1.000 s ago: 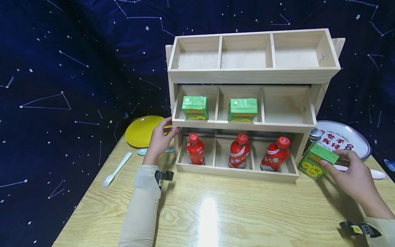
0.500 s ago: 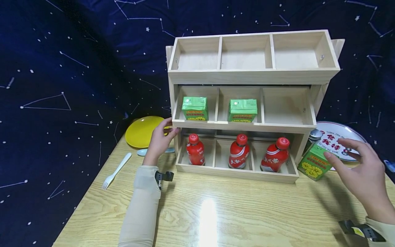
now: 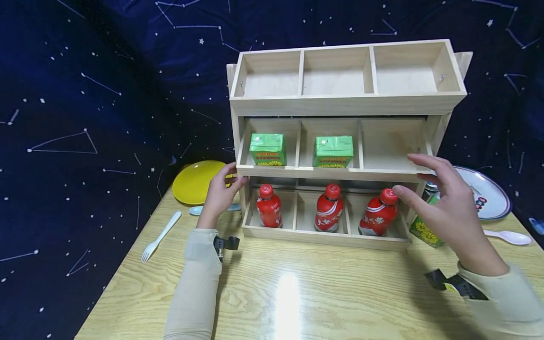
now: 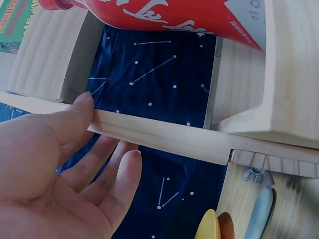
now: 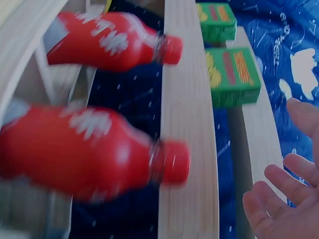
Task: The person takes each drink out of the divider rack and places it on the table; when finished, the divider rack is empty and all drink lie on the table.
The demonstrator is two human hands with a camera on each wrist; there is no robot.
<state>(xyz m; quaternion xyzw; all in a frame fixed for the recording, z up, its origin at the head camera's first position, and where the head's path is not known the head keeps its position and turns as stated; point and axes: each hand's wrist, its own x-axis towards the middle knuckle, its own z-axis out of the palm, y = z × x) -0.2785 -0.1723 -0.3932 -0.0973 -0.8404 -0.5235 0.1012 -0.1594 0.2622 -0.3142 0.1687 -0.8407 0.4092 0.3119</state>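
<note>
Right hand (image 3: 446, 208): fingers (image 3: 420, 160) spread, holding nothing, by the wooden rack's (image 3: 346, 101) right end; a careless sweep risks toppling the tilted red bottle (image 3: 378, 215). Left hand (image 3: 218, 193): relaxed fingers steady the rack's left edge. Green carton (image 3: 425, 231): on the surface behind the right hand.

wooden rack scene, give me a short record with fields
rack: wooden rack, three tiers
top tier: bare
middle tier: two green cartons, right compartment bare
bottom tier: three red bottles
left hand: left hand on rack's left edge
right hand: right hand open, holding nothing, by rack's right end
table: third green carton beside rack, yellow plate, white fork
</note>
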